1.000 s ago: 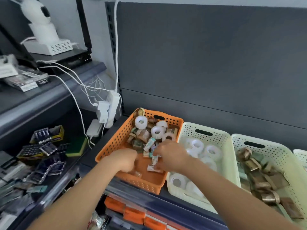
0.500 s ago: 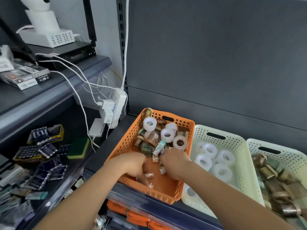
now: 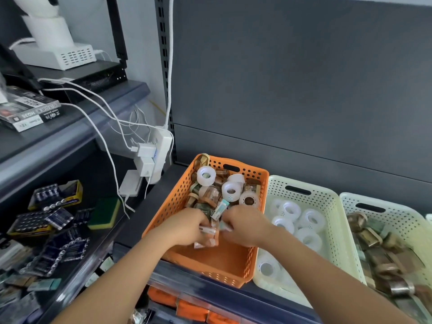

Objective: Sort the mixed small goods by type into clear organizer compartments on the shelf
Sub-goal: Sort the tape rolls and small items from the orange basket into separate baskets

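Observation:
An orange perforated basket (image 3: 174, 202) on the shelf holds mixed small goods: white tape rolls (image 3: 231, 191), brown tape rolls (image 3: 211, 195) and small wrapped packets (image 3: 219, 209). Both hands are inside it, close together. My left hand (image 3: 187, 226) has its fingers curled on small packets (image 3: 207, 229) near the basket's middle. My right hand (image 3: 245, 226) is curled next to it, fingertips among the same packets; what it holds is hidden. To the right, a pale green basket (image 3: 332, 220) contains white tape rolls (image 3: 309, 218), and a second one (image 3: 402, 218) contains brown tape rolls (image 3: 369, 237).
The left-hand shelf carries battery packs (image 3: 56, 197), a green-yellow sponge (image 3: 104, 213) and loose packets. A white power strip (image 3: 161, 153) with plugs and cables hangs by the shelf upright. Boxes (image 3: 28, 111) and a white device (image 3: 58, 52) sit on the upper shelf. Orange packs (image 3: 191, 309) lie below.
The view has shifted left, so the baskets sit further right in frame. Both hands stayed in the orange basket and have drawn closer together over the small packets.

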